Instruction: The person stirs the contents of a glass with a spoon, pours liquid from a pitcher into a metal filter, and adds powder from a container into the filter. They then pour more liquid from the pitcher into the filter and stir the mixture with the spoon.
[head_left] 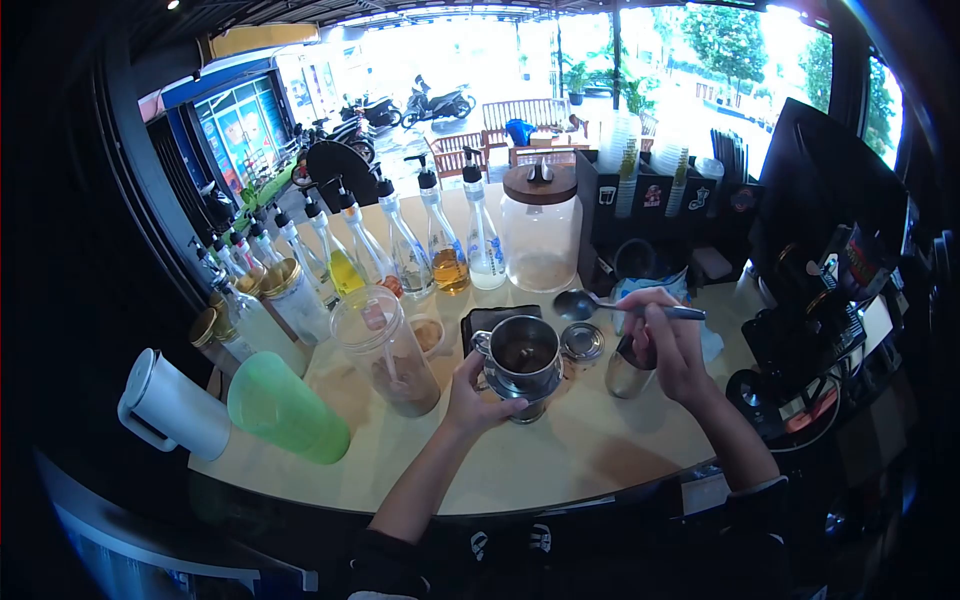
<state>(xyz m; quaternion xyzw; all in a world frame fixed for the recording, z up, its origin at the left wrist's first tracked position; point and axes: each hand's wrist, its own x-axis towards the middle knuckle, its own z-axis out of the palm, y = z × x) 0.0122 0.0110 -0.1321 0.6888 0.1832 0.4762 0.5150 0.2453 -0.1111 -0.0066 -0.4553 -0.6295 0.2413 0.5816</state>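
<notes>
My left hand [478,402] is closed around the lower part of a metal coffee drip filter [523,352], which has a small side handle and dark contents inside. It sits over a small cup [528,412], mostly hidden below it. In my right hand [665,350] is a metal spoon [577,305], pinched by its handle, its bowl to the right of the filter's rim and above the counter. A round metal lid [583,342] lies between the hands. Just under my right hand stands a steel tumbler [628,372], partly covered by the fingers. Behind the filter is a black mat [490,322].
Left of my left hand stand a clear canister of brown powder [400,375], a green pitcher [285,408] and a white jug [172,405]. Pump syrup bottles [448,262] line the back beside a wooden-lidded jar [541,235]. A blue-white cloth [700,335] and a dark monitor [815,180] are at right.
</notes>
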